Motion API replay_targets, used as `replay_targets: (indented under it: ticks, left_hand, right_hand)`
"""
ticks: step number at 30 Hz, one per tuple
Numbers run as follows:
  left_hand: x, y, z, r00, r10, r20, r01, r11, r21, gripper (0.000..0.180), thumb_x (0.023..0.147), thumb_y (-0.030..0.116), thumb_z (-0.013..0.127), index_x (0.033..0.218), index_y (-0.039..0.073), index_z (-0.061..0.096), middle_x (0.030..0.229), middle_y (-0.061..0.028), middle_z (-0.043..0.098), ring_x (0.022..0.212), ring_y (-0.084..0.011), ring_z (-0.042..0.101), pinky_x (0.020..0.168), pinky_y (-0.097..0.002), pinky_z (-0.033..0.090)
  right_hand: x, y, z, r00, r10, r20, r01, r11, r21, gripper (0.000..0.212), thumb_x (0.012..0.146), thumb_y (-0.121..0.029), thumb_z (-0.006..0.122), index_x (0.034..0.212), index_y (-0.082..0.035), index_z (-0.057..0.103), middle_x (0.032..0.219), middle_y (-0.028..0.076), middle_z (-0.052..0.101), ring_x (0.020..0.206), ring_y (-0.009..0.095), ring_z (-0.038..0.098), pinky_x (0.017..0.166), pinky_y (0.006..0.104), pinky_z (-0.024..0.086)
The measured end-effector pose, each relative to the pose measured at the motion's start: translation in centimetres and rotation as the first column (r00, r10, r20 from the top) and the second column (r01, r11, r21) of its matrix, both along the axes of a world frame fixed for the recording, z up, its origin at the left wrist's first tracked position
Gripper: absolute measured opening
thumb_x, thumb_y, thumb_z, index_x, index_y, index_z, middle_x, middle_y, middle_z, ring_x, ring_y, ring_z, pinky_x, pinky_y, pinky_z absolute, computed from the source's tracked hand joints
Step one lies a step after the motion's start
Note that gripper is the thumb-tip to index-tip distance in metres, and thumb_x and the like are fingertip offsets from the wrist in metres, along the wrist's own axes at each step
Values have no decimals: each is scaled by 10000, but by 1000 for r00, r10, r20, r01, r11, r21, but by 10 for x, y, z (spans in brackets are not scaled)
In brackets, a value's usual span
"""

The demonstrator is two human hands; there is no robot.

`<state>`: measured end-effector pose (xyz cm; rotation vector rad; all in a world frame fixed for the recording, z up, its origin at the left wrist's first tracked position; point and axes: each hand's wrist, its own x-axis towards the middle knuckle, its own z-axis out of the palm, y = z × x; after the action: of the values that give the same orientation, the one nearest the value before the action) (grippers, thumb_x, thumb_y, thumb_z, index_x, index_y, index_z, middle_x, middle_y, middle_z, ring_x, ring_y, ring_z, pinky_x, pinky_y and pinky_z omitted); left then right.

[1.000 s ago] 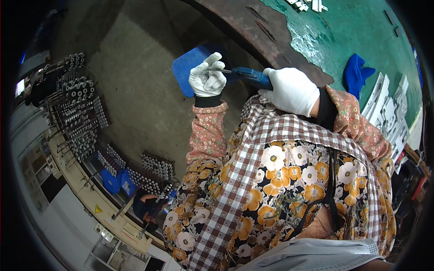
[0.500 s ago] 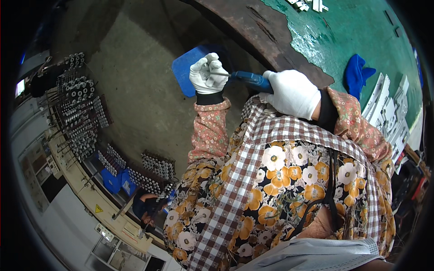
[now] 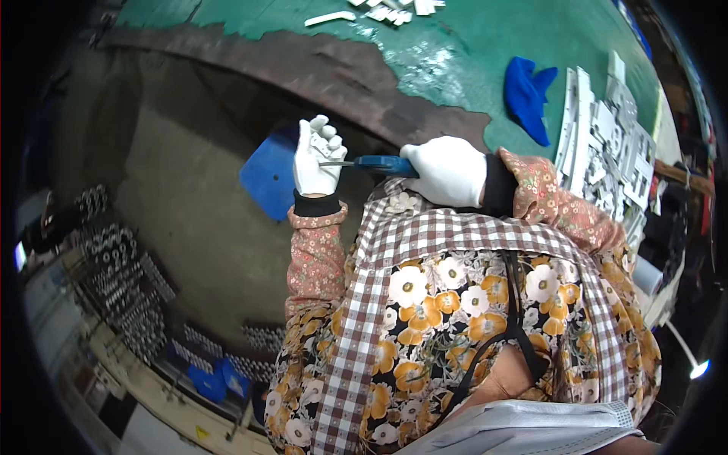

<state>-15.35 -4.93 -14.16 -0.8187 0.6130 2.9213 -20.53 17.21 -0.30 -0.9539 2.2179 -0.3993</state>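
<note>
Both of my hands wear white gloves. My left hand (image 3: 318, 158) has its palm turned up and its fingers curled around a small pale metal part (image 3: 321, 144), mostly hidden by the glove. My right hand (image 3: 446, 171) is closed around a blue-handled tool (image 3: 379, 164) with a thin metal shaft; its exact kind cannot be made out. The shaft points left, and its tip lies over my left palm, at or close to the metal part. Whether the two touch is unclear.
A green-topped table (image 3: 470, 45) with a worn dark edge (image 3: 356, 72) stands ahead. On it lie a blue cloth (image 3: 529, 98), several white metal pieces (image 3: 390, 11) and a pile of metal strips (image 3: 607, 133). A blue panel (image 3: 267, 178) sits below my left hand. Racks of parts (image 3: 136, 303) stand left.
My view has shifted, bringing more of the table into sight. The fingers of my left hand have straightened somewhat around the small part. The blue-handled tool stays in my right hand, its shaft still across the left palm.
</note>
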Motion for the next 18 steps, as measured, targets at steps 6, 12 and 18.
replay_targets:
  ticks: [6, 12, 18]
  left_hand:
    - [-80, 109, -11, 886, -452, -108, 463, 837, 291, 232, 988, 227, 382, 775, 144, 423, 619, 51, 347, 521, -68, 338, 529, -205, 309]
    - [-126, 303, 3, 595, -697, -401, 579, 717, -388, 189, 883, 228, 566, 902, 68, 467, 692, -11, 508, 604, -178, 499, 564, -308, 433]
    - [-128, 316, 50, 569, -766, 300, -164, -463, -871, 565, 741, 329, 645, 1233, 114, 468, 1235, -183, 440, 1193, -370, 374, 958, -548, 280]
  right_hand:
    - [38, 105, 46, 782, -622, -38, 617, 781, -93, 290, 765, -190, 660, 979, -14, 575, 833, 224, 634, 797, 391, 619, 694, 404, 488]
    - [83, 160, 73, 382, -900, 210, 924, 367, -107, 380, 826, -128, 630, 1167, 5, 528, 908, 123, 651, 772, 159, 618, 637, 273, 487]
    - [-11, 245, 47, 379, -827, 414, 906, 422, 13, 305, 878, -208, 563, 1092, 10, 540, 891, 65, 659, 779, 126, 645, 514, 240, 516]
